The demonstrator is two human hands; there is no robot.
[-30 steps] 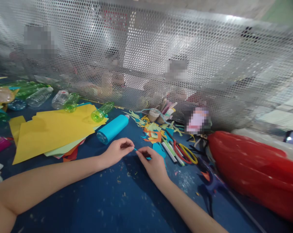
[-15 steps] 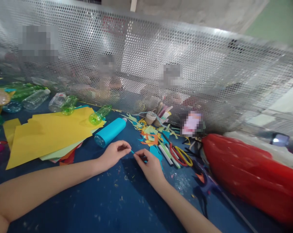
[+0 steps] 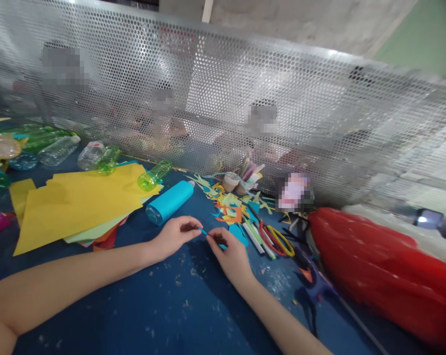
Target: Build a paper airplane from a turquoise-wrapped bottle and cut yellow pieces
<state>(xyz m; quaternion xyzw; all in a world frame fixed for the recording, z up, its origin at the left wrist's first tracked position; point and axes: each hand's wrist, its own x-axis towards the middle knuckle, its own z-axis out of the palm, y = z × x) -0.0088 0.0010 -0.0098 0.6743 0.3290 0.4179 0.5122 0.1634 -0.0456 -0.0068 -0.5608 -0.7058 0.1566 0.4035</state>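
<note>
My left hand has thumb and forefinger pinched shut on one end of a thin teal strip. My right hand has its fingertips closed on the other end, the remaining fingers curled in over it. Both hands sit low over the blue table, just on my side of the teal bottle, knuckles up and wrists turned toward each other. The strip spans the gap between the two pinches, its long axis running left to right and dipping a little toward my right hand. The teal bottle lies on its side, neck pointing away from me and rightward; I cannot tell what is in it. Beyond its neck stands a small cup with coloured strips sticking out. Just beside the bottle's left flank is a stack of yellow paper sheets, and a green bottle lies on them just behind the teal one. Right of the bottle lies a heap of paper scraps, and well apart on that side a red bag.
</note>
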